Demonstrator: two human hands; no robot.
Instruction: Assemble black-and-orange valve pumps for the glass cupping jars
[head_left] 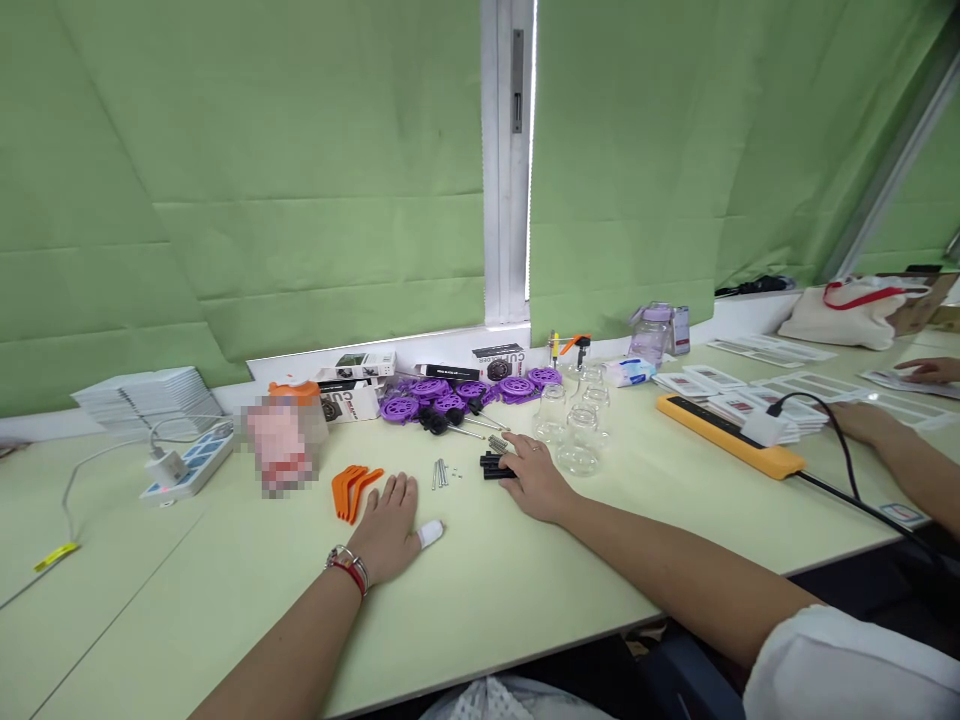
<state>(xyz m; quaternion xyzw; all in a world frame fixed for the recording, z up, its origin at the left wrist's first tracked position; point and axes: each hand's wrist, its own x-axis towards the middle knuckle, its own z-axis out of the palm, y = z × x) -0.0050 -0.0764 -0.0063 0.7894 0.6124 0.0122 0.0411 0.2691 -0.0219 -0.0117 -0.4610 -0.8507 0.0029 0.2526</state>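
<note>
My left hand [388, 535] lies flat on the table with its fingers stretched out, a white wrap on the thumb. It holds nothing. Just beyond its fingertips are several orange angled plastic arms [352, 490]. My right hand [536, 478] rests palm down with fingers apart, its fingertips touching the right end of several short black tubes [493, 467]. Springs [498, 444] lie by its index finger. Between the hands sit metal screws [440, 474] and some tiny pieces. Behind are purple wheel-shaped parts [400, 409] and black parts with metal rods [435, 421].
Clear glass cups [579, 445] stand right of my right hand. A yellow power strip [727, 438] with a cable lies farther right, near a co-worker's hands [862, 422]. Cup holder boxes [352, 403] line the back. A white-blue power strip [196, 462] and stacked white sheets [146, 400] are left.
</note>
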